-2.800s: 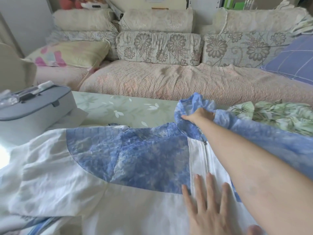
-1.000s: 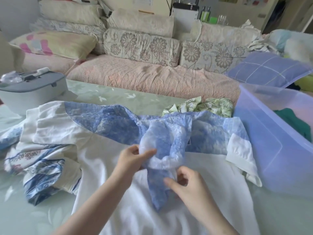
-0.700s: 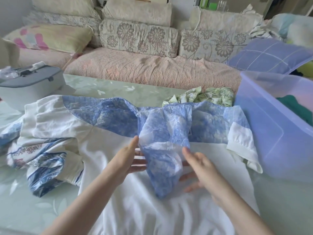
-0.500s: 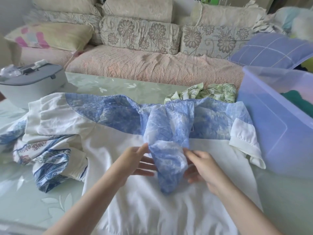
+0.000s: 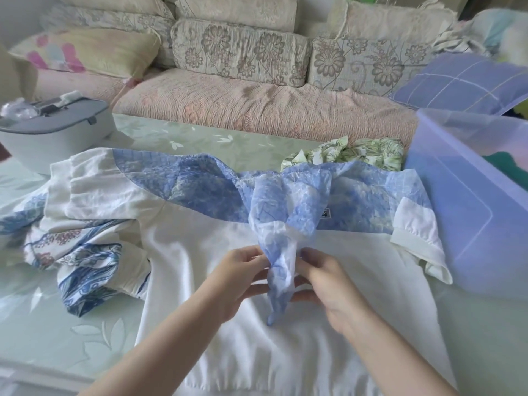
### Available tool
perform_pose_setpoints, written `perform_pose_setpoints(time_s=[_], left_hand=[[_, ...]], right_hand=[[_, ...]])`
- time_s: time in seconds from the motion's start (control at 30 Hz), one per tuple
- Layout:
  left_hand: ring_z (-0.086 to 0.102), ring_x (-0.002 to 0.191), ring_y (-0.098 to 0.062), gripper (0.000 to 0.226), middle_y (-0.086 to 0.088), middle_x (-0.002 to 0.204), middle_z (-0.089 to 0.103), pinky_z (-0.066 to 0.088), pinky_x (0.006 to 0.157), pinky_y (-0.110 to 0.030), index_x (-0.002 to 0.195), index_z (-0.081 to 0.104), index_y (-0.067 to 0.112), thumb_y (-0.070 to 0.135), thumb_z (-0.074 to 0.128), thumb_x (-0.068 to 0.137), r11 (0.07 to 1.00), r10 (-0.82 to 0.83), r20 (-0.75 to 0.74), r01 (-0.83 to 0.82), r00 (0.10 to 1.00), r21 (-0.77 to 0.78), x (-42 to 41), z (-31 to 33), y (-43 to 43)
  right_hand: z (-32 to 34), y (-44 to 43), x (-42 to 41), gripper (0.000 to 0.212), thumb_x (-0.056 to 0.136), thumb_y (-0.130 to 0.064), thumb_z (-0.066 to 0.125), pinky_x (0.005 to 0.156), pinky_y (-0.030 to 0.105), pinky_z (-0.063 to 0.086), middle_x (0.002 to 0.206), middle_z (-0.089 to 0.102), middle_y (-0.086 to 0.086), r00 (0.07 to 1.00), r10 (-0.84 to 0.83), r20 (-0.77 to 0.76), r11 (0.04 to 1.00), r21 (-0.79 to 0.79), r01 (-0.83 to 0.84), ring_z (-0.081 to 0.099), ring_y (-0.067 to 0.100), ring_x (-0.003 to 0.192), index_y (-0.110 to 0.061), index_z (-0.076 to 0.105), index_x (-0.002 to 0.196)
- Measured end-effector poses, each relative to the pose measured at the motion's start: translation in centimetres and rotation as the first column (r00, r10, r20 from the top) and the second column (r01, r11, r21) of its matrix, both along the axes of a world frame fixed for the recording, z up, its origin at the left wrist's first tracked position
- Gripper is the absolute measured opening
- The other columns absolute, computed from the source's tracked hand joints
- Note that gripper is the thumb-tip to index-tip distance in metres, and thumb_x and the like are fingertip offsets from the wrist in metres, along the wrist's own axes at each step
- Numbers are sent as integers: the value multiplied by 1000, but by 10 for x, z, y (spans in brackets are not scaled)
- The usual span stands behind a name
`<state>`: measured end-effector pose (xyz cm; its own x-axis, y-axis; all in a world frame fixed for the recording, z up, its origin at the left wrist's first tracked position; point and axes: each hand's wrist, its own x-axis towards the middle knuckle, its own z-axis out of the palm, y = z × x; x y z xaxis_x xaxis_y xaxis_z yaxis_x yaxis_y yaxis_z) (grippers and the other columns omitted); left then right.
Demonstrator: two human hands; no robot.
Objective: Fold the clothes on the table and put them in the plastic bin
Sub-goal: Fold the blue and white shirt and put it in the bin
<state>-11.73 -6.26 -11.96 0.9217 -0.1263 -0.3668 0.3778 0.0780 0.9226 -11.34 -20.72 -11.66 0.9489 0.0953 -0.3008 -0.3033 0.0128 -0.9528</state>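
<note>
A white garment with a blue patterned yoke [image 5: 200, 252] lies spread flat on the green table [image 5: 37, 332]. Its sheer blue hood [image 5: 281, 241] is folded down over the white back. My left hand [image 5: 237, 278] and my right hand [image 5: 323, 281] hold the hood's lower part from either side, fingers curled on the thin fabric. The translucent purple plastic bin [image 5: 468, 218] stands at the right, with a dark green cloth [image 5: 508, 170] inside. A crumpled blue-and-white patterned garment [image 5: 80, 267] lies at the left. A green leaf-print garment [image 5: 357, 152] lies behind the hood.
A grey lidded case [image 5: 54, 132] sits on the table's far left. A sofa [image 5: 257, 110] with floral cushions runs along the table's far edge. A purple checked pillow [image 5: 465, 81] lies behind the bin.
The hood has been brought down from the collar onto the white back. Both hands have closed in on its lower part, bunching it narrower between them.
</note>
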Motion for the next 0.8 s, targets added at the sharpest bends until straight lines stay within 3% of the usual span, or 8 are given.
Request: perform_pose_setpoints(time_s=[0.1,0.2,0.33,0.43,0.53,0.6,0.7,0.8], left_hand=[[66,74,-18,17,-18,91,68,56,68,-27,96,62,-2,5,47,96,996,88,19,-88,996,-2,-2,2,-2],[61,60,-13,21,-9,76,60,58,60,-25,77,55,4,3,46,96,920,366,-12,-364,931,-144,9,7,17],[58,73,-20,26,-13,79,58,57,75,-37,83,55,-1,-13,35,94,851,439,-99,-448,893,-273,15,10,34],[59,76,-29,29,-17,89,58,56,71,-45,101,54,-2,-8,29,87,828,374,-273,-452,886,-333,15,4,33],[62,78,-30,29,-15,83,62,55,76,-44,103,58,6,29,41,94,880,288,-295,-374,911,-294,18,7,37],[66,74,-24,32,-10,78,69,57,74,-38,102,63,9,37,53,92,930,262,-200,-302,944,-208,20,6,35],[67,67,-14,20,-3,77,71,58,66,-26,109,62,4,4,55,91,950,267,-67,-274,961,-148,19,-1,26],[65,76,-18,38,-10,87,68,56,63,-21,104,60,2,-23,40,84,893,331,-87,-341,940,-292,20,0,24]], right_hand=[[-6,1,0,8,84,0,63,55,33,53,72,68,17,985,-105,133,989,-92,118,63,23,59,-1,68,77],[-1,-18,10,12,88,2,60,40,23,49,62,61,13,956,-256,145,966,5,258,60,14,43,0,62,76],[2,-38,18,15,87,14,54,43,23,52,67,63,11,971,-233,50,970,83,228,63,14,47,1,60,83],[-5,-33,12,21,87,16,48,42,27,52,84,63,15,990,-106,-91,994,31,109,65,19,60,0,58,95],[-3,-37,14,14,93,-4,48,44,31,53,92,62,17,982,-173,-71,985,-4,173,66,23,63,-3,57,103],[1,-43,18,28,95,-31,51,49,39,56,95,62,18,981,-185,-51,983,-2,185,68,29,69,-7,58,106],[-3,-37,18,39,89,-37,60,54,41,58,91,67,17,984,-140,-106,988,44,145,69,29,69,-2,62,107],[-15,-25,22,30,85,4,61,58,28,58,91,67,17,968,-240,-72,947,202,250,68,20,69,12,57,113]])
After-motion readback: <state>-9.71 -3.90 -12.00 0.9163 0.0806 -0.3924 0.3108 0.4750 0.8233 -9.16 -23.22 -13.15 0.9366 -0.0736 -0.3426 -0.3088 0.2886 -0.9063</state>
